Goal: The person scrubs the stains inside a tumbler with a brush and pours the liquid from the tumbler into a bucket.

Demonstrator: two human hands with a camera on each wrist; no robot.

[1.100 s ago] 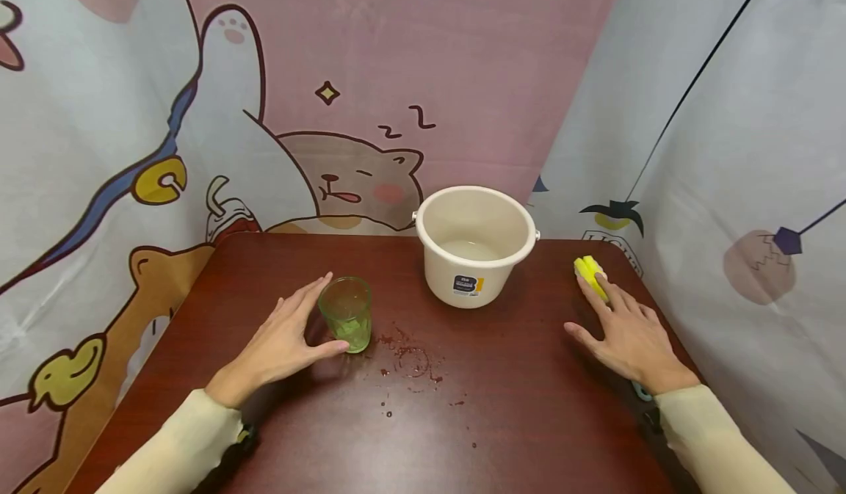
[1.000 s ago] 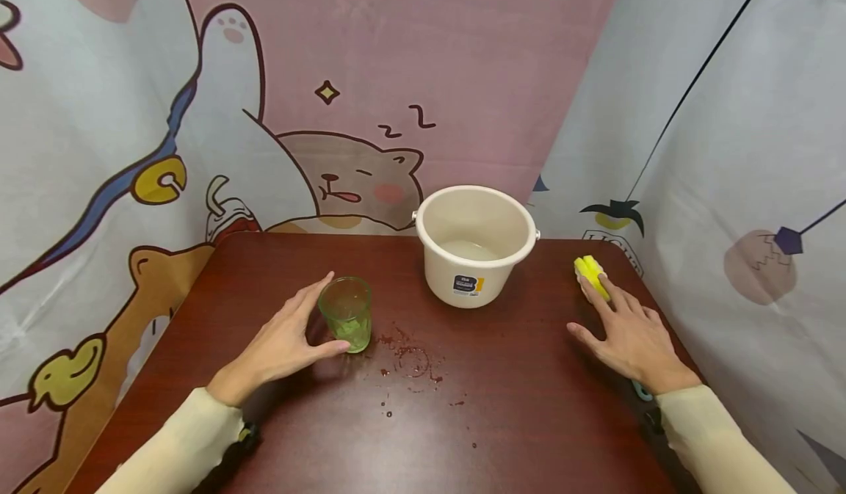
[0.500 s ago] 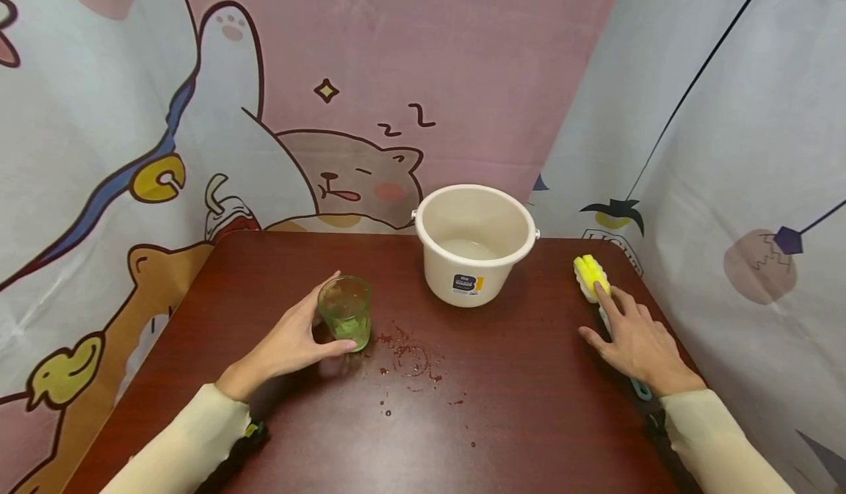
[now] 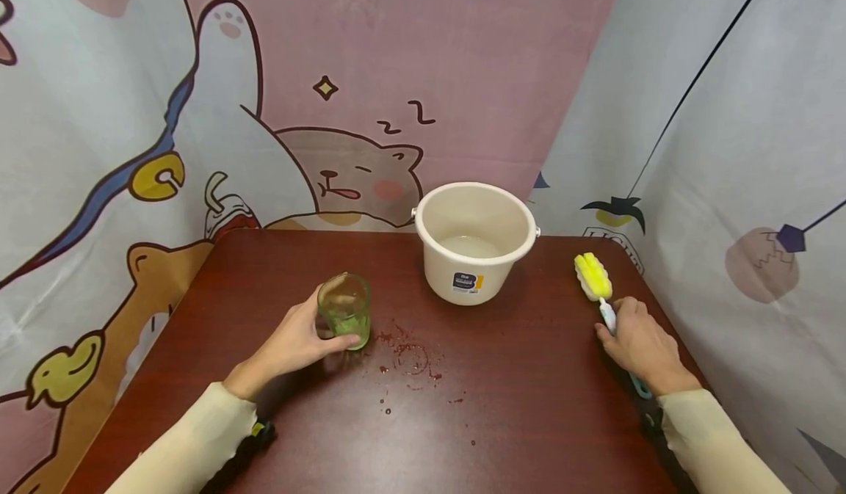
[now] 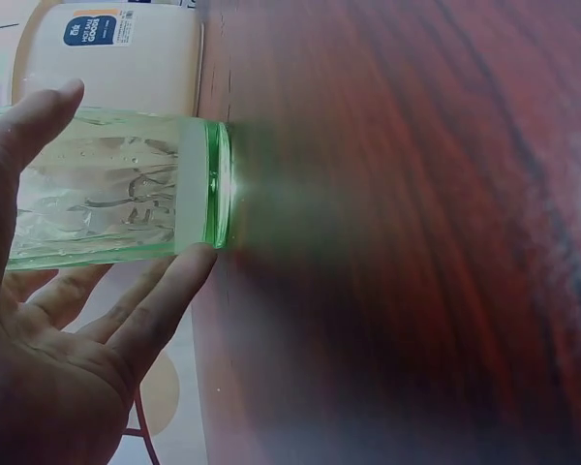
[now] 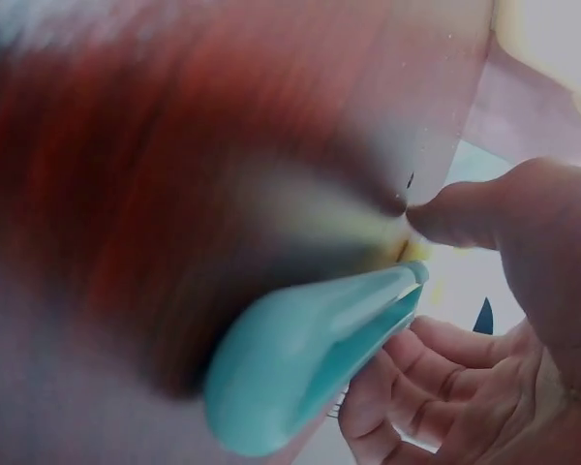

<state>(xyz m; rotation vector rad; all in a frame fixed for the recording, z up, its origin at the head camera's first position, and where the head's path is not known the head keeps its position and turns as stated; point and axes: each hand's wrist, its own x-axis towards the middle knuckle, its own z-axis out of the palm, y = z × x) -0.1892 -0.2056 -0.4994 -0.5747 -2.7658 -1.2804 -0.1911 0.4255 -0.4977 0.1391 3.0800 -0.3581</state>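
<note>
A clear green drinking glass stands upright on the table, left of the middle. My left hand holds it from the left, thumb near the base in front and fingers behind. Drops cling inside the glass in the left wrist view. On the right lies a sponge brush with a yellow-and-white head and a white and teal handle. My right hand grips its handle from above, covering the middle. The right wrist view shows curled fingers at the teal handle end, with the thumb on the other side.
A cream bucket stands at the back middle, with a little clear liquid seemingly at its bottom. Water drops and a wet ring mark the dark red wooden table. A cartoon-printed cloth hangs behind and beside it.
My left hand has moved slightly right and closed around the glass. The right hand has drawn back from the brush head, its straight fingers curling onto the handle.
</note>
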